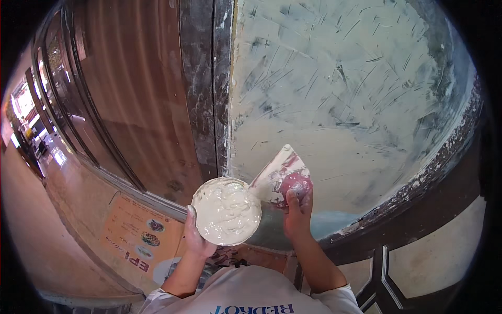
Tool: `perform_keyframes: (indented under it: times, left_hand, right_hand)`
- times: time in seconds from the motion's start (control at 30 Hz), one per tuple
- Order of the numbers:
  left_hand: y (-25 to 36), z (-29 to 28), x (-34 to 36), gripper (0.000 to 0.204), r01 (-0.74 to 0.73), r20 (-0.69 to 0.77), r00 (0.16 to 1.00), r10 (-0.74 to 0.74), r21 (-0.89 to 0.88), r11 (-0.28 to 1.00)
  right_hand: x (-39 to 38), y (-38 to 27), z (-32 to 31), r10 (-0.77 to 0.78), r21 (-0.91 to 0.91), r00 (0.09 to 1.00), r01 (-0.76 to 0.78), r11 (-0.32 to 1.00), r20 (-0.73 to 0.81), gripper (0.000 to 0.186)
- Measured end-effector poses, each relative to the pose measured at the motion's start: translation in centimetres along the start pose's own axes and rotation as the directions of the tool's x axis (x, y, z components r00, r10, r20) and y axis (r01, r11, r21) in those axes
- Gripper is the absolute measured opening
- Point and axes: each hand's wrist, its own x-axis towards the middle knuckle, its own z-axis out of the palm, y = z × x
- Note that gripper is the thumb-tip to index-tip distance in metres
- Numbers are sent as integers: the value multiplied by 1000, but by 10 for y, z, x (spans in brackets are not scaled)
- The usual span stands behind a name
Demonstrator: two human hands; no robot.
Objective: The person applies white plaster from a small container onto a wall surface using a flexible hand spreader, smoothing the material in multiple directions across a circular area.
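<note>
A round tub [201, 190] full of wet white putty [227, 213] rests in my left hand [196, 235]. The fingers of that hand curve round the tub's left side and underneath. My right hand [298, 215] is closed on a pinkish putty spreader [284, 163], its flat blade smeared with white putty. The spreader's lower left corner is at the tub's right rim; whether they touch I cannot tell. Beyond both hands stands a wall panel [324, 99] coated in pale putty, streaked with dark scratches and bare patches.
A dark, putty-flecked frame [206, 89] borders the panel on the left, beside a brown glossy surface [138, 78]. A dark curved edge [413, 196] bounds it at right. An orange printed sheet [138, 230] lies at lower left. Dark bars [384, 277] cross the lower right.
</note>
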Motion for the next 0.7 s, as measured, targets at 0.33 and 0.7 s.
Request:
perform_keyframes:
  times: [0.33, 0.7]
  left_hand:
    - [-5, 9, 6, 70, -60, -108, 991, 72, 113, 992]
    - [-14, 0, 11, 66, -32, -119, 992, 45, 106, 994]
  right_hand:
    - [-7, 9, -8, -289, -315, 947, 318, 894, 139, 34]
    - [2, 1, -24, -266, -711, 804, 595, 375, 532, 32]
